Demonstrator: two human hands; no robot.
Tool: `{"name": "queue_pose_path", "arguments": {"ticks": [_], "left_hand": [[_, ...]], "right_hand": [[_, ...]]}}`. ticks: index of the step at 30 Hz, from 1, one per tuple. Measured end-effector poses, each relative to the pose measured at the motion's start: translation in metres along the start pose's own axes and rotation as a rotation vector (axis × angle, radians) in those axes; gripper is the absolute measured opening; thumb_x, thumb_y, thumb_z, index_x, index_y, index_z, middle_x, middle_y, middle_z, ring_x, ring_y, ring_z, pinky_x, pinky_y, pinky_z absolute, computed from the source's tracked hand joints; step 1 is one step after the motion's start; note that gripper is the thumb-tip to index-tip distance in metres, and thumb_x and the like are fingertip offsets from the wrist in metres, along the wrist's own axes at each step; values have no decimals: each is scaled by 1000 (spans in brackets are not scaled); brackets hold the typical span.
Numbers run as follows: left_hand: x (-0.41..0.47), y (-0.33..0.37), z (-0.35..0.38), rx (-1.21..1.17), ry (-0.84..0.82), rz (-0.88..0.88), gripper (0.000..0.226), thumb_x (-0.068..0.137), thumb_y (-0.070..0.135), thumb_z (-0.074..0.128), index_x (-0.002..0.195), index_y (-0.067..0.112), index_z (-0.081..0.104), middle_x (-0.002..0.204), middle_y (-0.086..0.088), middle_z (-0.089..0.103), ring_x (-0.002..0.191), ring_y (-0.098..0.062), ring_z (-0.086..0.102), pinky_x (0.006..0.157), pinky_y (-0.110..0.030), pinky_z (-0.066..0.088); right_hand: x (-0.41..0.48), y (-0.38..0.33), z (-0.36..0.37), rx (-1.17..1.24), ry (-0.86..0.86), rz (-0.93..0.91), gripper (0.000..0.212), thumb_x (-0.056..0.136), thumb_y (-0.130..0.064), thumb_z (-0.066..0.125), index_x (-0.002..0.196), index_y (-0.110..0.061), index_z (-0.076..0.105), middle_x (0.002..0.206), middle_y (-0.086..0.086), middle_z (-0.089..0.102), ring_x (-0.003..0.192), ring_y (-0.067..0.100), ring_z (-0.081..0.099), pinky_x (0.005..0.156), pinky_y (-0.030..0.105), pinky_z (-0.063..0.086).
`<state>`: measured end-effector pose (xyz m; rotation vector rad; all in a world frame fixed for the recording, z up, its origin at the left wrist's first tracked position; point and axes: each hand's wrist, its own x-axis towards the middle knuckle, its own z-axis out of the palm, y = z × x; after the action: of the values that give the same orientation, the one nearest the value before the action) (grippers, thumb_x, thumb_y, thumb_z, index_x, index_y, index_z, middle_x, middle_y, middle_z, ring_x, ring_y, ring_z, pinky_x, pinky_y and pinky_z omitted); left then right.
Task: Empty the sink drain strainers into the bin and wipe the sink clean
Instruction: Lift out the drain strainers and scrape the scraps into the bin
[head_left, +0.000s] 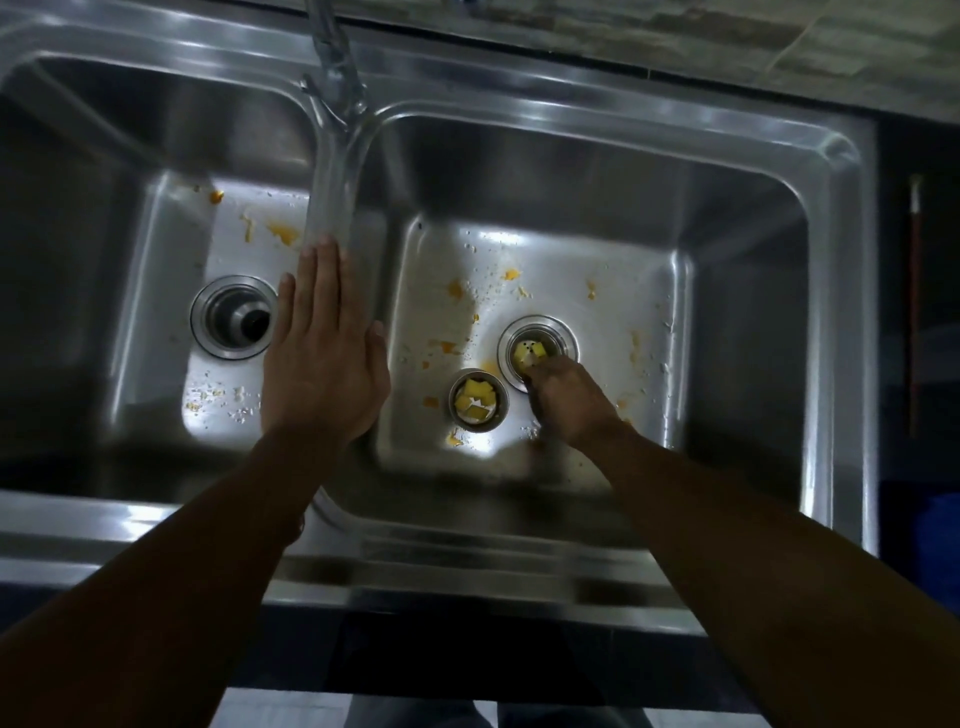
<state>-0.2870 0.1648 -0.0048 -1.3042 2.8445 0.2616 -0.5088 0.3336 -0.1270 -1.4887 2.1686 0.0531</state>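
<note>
A: How are the hands placed?
B: The left hand (322, 358) is spread flat on the divider (332, 182). The right hand (566, 402) is curled at the seated strainer (530, 353) in the drain, pinch not discernible. The loose strainer (478, 400) is stood just beside it.
A: Risk?
B: Scraps could be spilled by tilting.

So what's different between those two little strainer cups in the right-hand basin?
The near strainer sits loose on the basin floor; the far strainer sits in the drain. The right hand reaches the far strainer's edge; nothing touches the near strainer. Both are round metal and hold yellow scraps.
</note>
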Motion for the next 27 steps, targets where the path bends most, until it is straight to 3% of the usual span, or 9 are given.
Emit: {"name": "queue_pose_path", "arguments": {"ticks": [5,10,16,20,22,25,27], "left_hand": [[1,0,2,-14,7,-3,67,106,30,32,160,0,5,168,-21,3,158,-32,2,129,-49,10],[1,-1,4,11,8,3,67,106,32,28,160,1,4,168,-21,2,158,-31,0,128,-49,10],[0,-1,6,15,18,6,68,105,37,18,160,1,4,168,-21,3,158,-30,1,128,-49,12],[0,-2,8,21,23,7,67,105,37,18,160,1,4,168,-21,3,158,-31,1,128,-49,12],[0,-2,8,20,20,5,67,105,38,18,160,2,3,169,-20,2,158,-30,0,129,-49,11],[0,-3,8,11,17,9,68,105,37,20,160,2,3,169,-20,2,158,-30,-1,129,-48,9],[0,-3,7,-1,18,14,67,106,35,25,160,2,3,169,-20,2,158,-30,0,129,-48,8]], "right_hand": [[-3,-3,3,-213,62,-68,20,91,-22,66,105,-11,75,99,8,75,95,24,66,91,34,49],[-12,-2,9,-120,205,-34,32,99,-25,53,125,-9,63,119,11,65,110,28,57,101,35,37],[-11,4,9,-87,210,-8,27,97,-28,56,117,-15,68,121,4,63,114,22,51,101,32,33],[-9,8,8,9,218,46,34,94,-30,58,124,-18,65,146,4,42,134,23,37,112,30,30],[-8,7,6,164,216,41,48,90,-25,64,136,-15,56,157,1,31,145,20,27,120,30,28],[-5,7,-1,390,156,113,66,85,-21,71,145,-15,45,159,-2,27,144,18,34,112,34,41],[-2,9,-5,270,134,66,52,83,-25,74,130,-12,58,155,1,33,136,24,43,100,40,51]]}}
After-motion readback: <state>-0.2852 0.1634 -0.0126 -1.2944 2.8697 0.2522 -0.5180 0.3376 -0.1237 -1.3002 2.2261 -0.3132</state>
